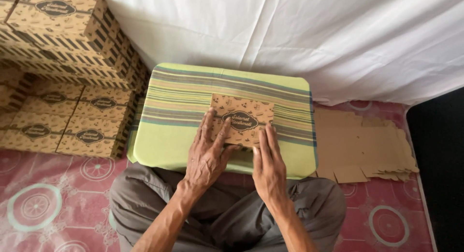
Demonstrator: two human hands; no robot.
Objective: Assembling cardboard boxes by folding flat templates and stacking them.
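While I am sitting cross-legged, my left hand (205, 155) and right hand (268, 167) are pressing flat, fingers open, on the cardboard box (241, 119) atop the striped cushion (159, 150).

A small worktop (174, 150) draped in a green striped cloth (285, 95) is carrying one printed cardboard box (241, 117). Folded boxes (72, 121) and flat cardboard blanks (360, 143) are lying on the red patterned floor (43, 199).
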